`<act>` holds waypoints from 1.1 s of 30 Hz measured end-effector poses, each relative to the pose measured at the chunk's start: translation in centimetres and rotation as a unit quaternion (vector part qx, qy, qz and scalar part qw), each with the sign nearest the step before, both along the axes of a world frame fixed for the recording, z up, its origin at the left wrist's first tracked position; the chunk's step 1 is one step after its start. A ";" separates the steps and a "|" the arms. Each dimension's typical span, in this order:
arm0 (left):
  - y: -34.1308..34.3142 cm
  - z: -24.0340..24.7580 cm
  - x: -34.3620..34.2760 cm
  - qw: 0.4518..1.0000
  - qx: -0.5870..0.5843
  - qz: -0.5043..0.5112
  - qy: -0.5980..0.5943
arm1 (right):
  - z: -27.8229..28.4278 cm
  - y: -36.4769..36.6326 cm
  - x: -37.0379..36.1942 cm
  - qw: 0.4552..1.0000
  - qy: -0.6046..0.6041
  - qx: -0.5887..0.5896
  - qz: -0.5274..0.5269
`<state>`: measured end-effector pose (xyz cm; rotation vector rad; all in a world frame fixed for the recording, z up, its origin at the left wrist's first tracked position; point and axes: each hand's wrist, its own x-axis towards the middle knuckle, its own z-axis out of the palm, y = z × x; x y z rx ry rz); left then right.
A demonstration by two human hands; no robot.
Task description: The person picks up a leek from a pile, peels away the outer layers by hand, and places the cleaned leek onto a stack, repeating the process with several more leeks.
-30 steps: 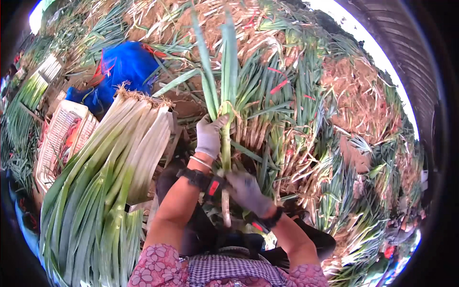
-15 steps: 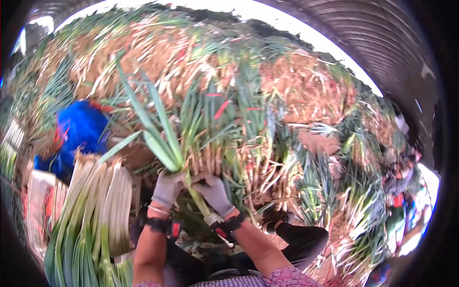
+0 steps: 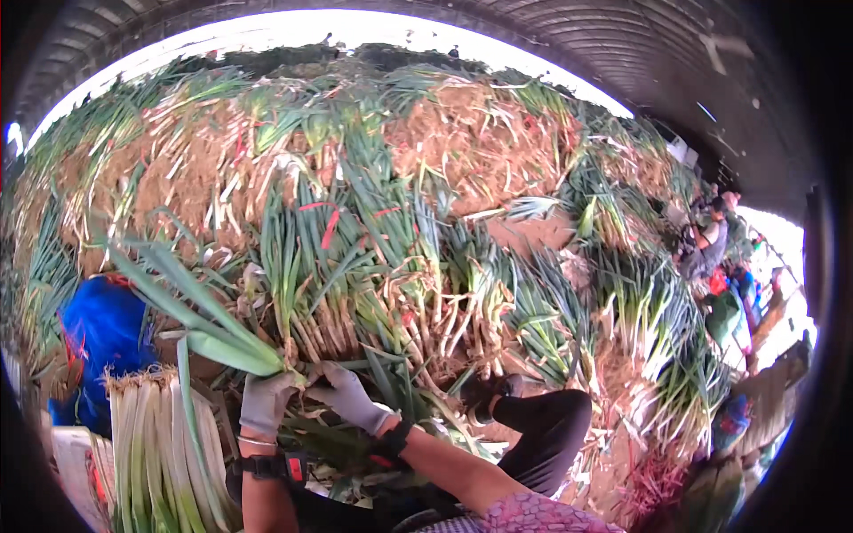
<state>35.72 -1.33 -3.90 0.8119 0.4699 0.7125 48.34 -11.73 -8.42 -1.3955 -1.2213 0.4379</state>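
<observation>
Gloved in pale grey, my left hand (image 3: 267, 404) is closed around a leek (image 3: 227, 342) just below where its broad green leaves fan out toward the upper left. The lower stalk of this leek is hidden by my hands. Close beside it, my right hand (image 3: 348, 398), in the same kind of glove, has its fingers bent and pressed together at the leek's neck; what they pinch is too small to make out. To the left of my left hand, trimmed leeks (image 3: 155, 444) lie in a stack, rooted white ends pointing away from me.
Untrimmed leeks (image 3: 311, 302) stand packed in front, some tied with red bands (image 3: 330, 226). A blue bundle (image 3: 105, 324) sits at left, above a pale crate (image 3: 82, 457). My bent leg (image 3: 551, 435) is at right. Another person (image 3: 706, 244) is at the far right.
The leek in my left hand has tipped further left, and its stalk no longer shows below my hands. The whole view has shifted, showing more of the right side.
</observation>
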 end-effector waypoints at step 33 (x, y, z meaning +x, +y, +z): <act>0.2 -1.0 1.3 0.995 0.060 -0.014 0.072 | 4.1 -3.7 -0.1 0.991 0.126 -0.001 0.042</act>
